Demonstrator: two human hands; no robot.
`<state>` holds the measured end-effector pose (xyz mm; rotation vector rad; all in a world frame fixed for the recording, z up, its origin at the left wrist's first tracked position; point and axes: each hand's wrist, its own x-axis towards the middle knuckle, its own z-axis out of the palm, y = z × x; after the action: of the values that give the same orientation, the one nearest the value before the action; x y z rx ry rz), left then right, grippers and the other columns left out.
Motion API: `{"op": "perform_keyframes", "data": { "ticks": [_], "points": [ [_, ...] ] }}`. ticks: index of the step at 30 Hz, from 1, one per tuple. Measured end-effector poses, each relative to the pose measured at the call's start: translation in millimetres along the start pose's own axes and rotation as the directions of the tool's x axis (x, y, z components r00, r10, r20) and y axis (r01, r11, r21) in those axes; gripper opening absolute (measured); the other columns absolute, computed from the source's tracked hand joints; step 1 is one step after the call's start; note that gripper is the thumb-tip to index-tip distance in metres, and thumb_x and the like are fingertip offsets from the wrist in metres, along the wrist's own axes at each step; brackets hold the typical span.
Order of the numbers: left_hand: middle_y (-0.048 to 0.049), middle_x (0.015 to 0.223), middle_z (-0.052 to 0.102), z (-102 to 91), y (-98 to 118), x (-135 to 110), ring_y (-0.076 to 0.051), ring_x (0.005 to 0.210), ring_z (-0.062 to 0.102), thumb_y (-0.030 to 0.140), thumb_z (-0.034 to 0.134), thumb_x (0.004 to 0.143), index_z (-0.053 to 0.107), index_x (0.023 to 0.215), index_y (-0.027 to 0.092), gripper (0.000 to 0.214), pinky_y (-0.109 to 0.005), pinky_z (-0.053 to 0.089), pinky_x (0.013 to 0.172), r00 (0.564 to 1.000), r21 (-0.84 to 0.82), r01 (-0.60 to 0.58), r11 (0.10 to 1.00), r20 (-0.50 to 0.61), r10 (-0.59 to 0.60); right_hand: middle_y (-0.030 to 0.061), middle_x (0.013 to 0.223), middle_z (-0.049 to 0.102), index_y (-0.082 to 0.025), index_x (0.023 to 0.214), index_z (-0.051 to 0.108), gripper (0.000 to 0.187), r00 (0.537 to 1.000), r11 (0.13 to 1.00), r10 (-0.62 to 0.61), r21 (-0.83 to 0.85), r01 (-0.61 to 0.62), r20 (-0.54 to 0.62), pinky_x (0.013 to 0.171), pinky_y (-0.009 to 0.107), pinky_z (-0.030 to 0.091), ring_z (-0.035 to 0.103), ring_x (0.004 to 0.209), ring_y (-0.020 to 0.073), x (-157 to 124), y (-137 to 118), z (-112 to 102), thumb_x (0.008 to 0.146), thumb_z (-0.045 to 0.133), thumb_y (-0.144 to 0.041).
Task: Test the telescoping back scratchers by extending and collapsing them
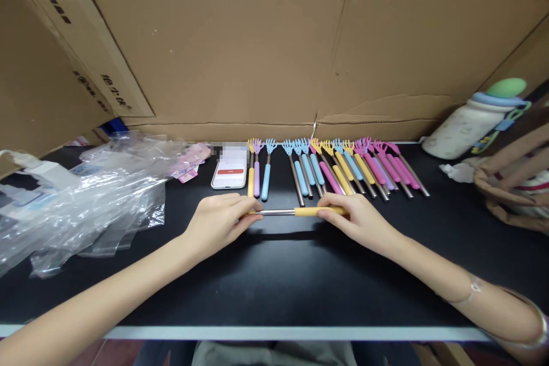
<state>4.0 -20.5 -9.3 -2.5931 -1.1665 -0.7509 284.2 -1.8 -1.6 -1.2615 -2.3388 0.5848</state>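
The left hand (217, 218) is curled, fingers bent down over the claw end of a yellow-handled back scratcher (287, 212). The head is hidden under the fingers. The right hand (358, 218) pinches the yellow grip between thumb and fingertips, half closed rather than clenched. The scratcher lies level, just above the black table (278, 274), its bare metal shaft spanning the gap between the hands from 9 to 3 o'clock.

At 12 o'clock from the hands a row of back scratchers (343, 168) lies side by side, claws pointing away, with yellow, blue, pink and lilac handles. At 11 o'clock, touching the row's left end, a white phone (229, 171) lies face up. Its screen shows a red bar, and the top part is blurred and unreadable.

At 9 o'clock sits a heap of clear plastic bags (94, 194). At 2 o'clock a pale bottle (476, 120) with a green cap lies tilted. At 3 o'clock is a woven bag (514, 183).

The cardboard wall (257, 40) behind bears black printed characters on its left panel, too skewed to read.
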Motion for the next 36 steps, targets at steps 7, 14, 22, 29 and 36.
{"op": "perform_keyframes", "data": {
  "ticks": [7, 14, 22, 29, 36],
  "points": [
    [0.0035, 0.073, 0.064, -2.2, 0, 1, -0.010, 0.062, 0.058, 0.036, 0.043, 0.091, 0.058, 0.084, 0.020, 0.022, -0.019, 0.039, 0.059, 0.997, -0.075, 0.046, 0.996, 0.061, -0.041, -0.0023, 0.061, 0.057, -0.018, 0.081, 0.059, 0.026, 0.990, 0.989, -0.115, -0.099, 0.107, -0.078, 0.053, 0.019, 0.032, 0.047, 0.051, 0.0076, -2, -4, 2, 0.087, 0.046, -0.040],
    [0.0044, 0.070, 0.063, -1.7, 1, 1, -0.009, 0.059, 0.057, 0.037, 0.045, 0.090, 0.058, 0.085, 0.021, 0.021, -0.018, 0.038, 0.057, 0.992, -0.146, 0.094, 0.985, 0.091, -0.081, -0.0016, 0.062, 0.060, -0.019, 0.079, 0.057, 0.021, 0.947, 0.947, -0.263, -0.239, 0.216, -0.184, 0.054, 0.019, 0.034, 0.050, 0.052, 0.0082, -6, -7, 1, 0.086, 0.050, -0.038],
    [0.0065, 0.069, 0.065, -6.8, -5, 7, -0.009, 0.059, 0.059, 0.037, 0.049, 0.087, 0.061, 0.081, 0.024, 0.018, -0.020, 0.034, 0.051, 0.999, 0.085, -0.004, 0.996, -0.036, 0.008, -0.0023, 0.066, 0.062, -0.021, 0.085, 0.058, 0.020, 0.969, 0.963, -0.192, -0.219, 0.155, -0.159, 0.053, 0.020, 0.034, 0.051, 0.053, 0.0083, 0, -3, -1, 0.085, 0.050, -0.040],
    [0.0029, 0.076, 0.067, -7.7, -15, 8, -0.011, 0.068, 0.059, 0.033, 0.045, 0.090, 0.063, 0.092, 0.026, 0.019, -0.021, 0.034, 0.053, 0.994, 0.218, -0.070, 0.973, -0.065, 0.086, 0.0001, 0.080, 0.065, -0.023, 0.096, 0.058, 0.024, 0.986, 0.976, -0.126, -0.191, 0.105, -0.104, 0.058, 0.021, 0.037, 0.054, 0.061, 0.0102, 1, 4, -6, 0.085, 0.048, -0.041],
    [0.0047, 0.077, 0.066, -8.3, -20, 7, -0.009, 0.064, 0.058, 0.041, 0.049, 0.088, 0.062, 0.086, 0.025, 0.021, -0.019, 0.032, 0.050, 0.997, 0.117, 0.067, 0.991, -0.040, -0.063, 0.0006, 0.083, 0.065, -0.022, 0.096, 0.058, 0.025, 0.990, 0.981, -0.102, -0.175, 0.083, -0.101, 0.061, 0.022, 0.037, 0.055, 0.064, 0.0110, 2, 9, -8, 0.086, 0.047, -0.043]
  ]
}}
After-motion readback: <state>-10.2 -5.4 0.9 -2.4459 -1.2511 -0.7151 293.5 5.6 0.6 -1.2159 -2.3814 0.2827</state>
